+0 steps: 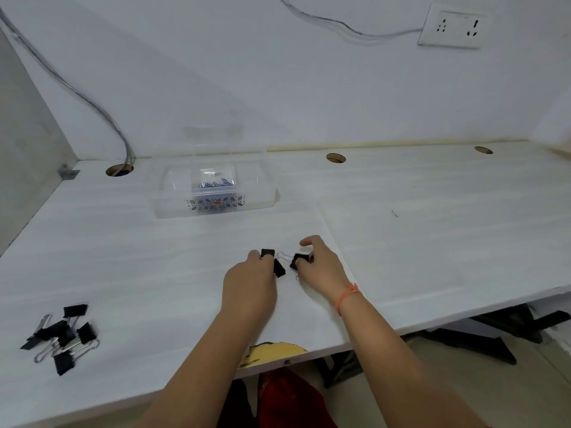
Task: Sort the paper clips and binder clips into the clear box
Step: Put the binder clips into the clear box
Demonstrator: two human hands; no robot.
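At the middle of the white table my left hand (251, 281) grips black binder clips (273, 261), with one clip body showing above its fingers and another at its right side. My right hand (318, 267) pinches another black binder clip (299, 260) close beside them. A pile of several black binder clips (61, 335) with silver handles lies at the near left. The clear box (213, 188) stands at the back, a smaller clear compartment inside it holding blue paper clips (216, 182).
Round cable holes (336, 157) run along the table's back edge, and a cable drops into the left one (119, 170). A wall socket (454, 26) is at the upper right. The near table edge has a chipped yellow patch (275, 350).
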